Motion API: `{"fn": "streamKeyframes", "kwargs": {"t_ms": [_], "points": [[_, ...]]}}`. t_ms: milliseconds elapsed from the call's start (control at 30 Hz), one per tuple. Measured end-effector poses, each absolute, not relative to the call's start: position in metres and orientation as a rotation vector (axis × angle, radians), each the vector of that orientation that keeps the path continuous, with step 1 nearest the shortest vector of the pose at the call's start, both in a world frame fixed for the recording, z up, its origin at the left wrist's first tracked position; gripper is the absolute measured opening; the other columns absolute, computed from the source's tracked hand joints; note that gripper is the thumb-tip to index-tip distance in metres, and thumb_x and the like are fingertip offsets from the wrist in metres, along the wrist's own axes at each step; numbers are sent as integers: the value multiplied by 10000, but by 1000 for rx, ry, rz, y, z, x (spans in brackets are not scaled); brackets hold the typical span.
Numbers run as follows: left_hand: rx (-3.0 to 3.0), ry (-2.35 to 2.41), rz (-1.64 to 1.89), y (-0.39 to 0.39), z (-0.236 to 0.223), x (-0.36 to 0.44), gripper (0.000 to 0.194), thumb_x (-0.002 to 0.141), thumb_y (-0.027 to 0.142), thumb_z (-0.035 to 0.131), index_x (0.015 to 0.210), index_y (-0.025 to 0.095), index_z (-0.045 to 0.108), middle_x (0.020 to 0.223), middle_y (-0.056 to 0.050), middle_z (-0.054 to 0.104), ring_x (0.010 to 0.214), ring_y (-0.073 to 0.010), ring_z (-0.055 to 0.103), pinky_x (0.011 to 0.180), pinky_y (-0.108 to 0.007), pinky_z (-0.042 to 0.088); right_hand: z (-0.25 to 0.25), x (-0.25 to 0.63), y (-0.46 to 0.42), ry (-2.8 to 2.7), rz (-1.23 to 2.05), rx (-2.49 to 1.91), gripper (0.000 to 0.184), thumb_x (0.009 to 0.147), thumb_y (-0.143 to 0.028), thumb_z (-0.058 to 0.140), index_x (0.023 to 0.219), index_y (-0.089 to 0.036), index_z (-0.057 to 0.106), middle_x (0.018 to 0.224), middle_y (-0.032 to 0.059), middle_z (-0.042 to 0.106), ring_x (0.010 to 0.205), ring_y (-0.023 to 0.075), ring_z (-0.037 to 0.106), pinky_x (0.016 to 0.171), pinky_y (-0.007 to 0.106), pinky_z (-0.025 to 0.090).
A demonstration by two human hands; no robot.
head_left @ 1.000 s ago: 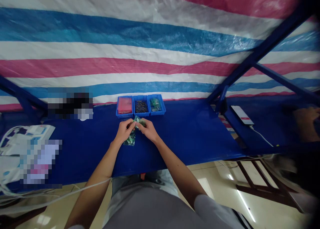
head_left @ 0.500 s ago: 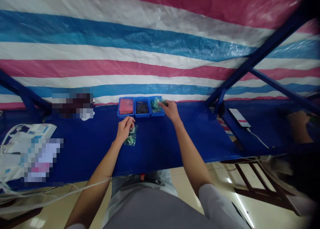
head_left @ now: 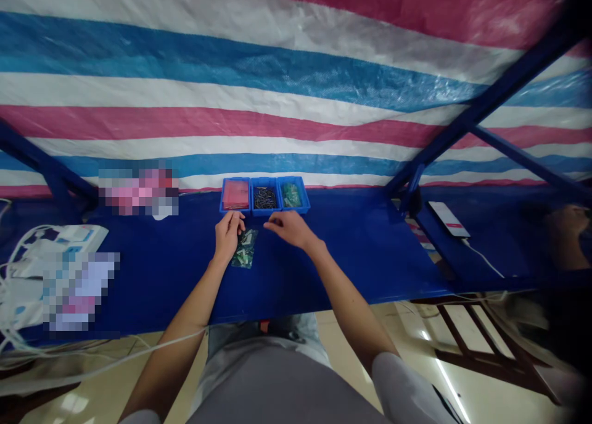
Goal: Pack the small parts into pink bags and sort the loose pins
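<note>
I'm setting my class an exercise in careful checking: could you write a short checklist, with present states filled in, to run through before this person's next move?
1. Left blue bin stocked: ok, red sheets lie in it.
2. Middle blue bin stocked: ok, it holds small dark pieces.
3. Right blue bin stocked: ok, green material shows inside.
4. Clear packets within reach: ok, beside the left hand.
5. Left hand gripping the packets: cannot tell, its fingers are curled.
6. Right hand holding something: cannot tell, its fingertips are too small to make out.

Striped sheeting (head_left: 277, 124) hangs behind — pale floor (head_left: 414, 344) gleams.
</note>
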State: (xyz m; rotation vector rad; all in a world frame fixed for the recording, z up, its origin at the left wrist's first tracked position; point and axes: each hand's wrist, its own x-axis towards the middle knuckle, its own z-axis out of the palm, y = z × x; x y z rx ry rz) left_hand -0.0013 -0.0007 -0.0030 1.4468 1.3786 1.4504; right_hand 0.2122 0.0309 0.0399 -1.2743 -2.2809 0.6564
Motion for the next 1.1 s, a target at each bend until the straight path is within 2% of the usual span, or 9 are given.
{"fn": "streamKeyframes", "kwargs": {"t_ms": [67,133,233,333,433,600,700,867,1100], "points": [[1413,1394,1476,1,-4,-2,388,983,530,434,892,191,598,646,6,567,533,-110,479,541,-225,398,25,188,16,-2330,646,-1404,299,887,-504,669,864,-211,724,801,60,702,730,189,613,621,277,339],[1401,1398,1478,2,-5,-3,402,977,550,430,891,193,594,647,5,561,532,-114,479,534,-226,394,14,169,7,-2323,589,-1480,322,880,-524,668,957,-214,704,953,88,708,814,214,631,641,283,358],[1425,1403,1454,1,-5,-3,404,976,552,426,892,196,597,638,8,552,534,-120,480,536,-228,391,4,152,7,-2277,627,-1523,316,861,-495,693,1015,-219,673,1006,80,692,842,216,634,643,283,363],[1473,1455,1472,-1,-3,-3,383,986,516,424,885,198,611,661,0,571,581,-132,511,586,-235,410,0,150,14,-2169,778,-1518,200,826,-391,739,910,-231,655,911,27,691,791,181,610,632,267,347],[1534,1535,1528,-2,-2,-3,333,985,465,453,892,196,625,773,-26,631,727,-156,582,705,-249,443,-7,159,19,-2002,941,-1370,181,804,-335,738,812,-218,600,779,-25,650,709,140,567,625,250,349],[1591,1553,1526,-1,-1,-1,263,941,433,559,1052,200,610,937,-42,644,845,-171,596,787,-259,445,-18,171,16,-1601,1238,-1027,313,815,-460,690,793,-214,498,649,-59,519,559,117,508,574,246,403],[1626,1506,1418,-1,-1,-1,257,944,432,554,1028,197,613,860,-11,619,774,-153,568,747,-245,428,-18,172,11,-1458,1268,-983,345,794,-489,707,818,-213,502,644,-58,507,533,114,491,549,250,408],[1773,1464,1208,-3,-1,-2,351,976,424,474,767,169,595,650,28,499,618,-125,442,615,-239,341,-17,169,6,-1419,1294,-906,318,802,-460,720,837,-202,537,667,-48,524,544,107,485,532,240,403],[1743,1391,1219,-4,1,-1,328,970,422,492,794,161,581,696,26,532,645,-116,466,629,-224,352,-20,169,6,-1503,1285,-914,261,851,-432,679,854,-181,606,671,-37,536,549,100,478,529,230,395]]}}
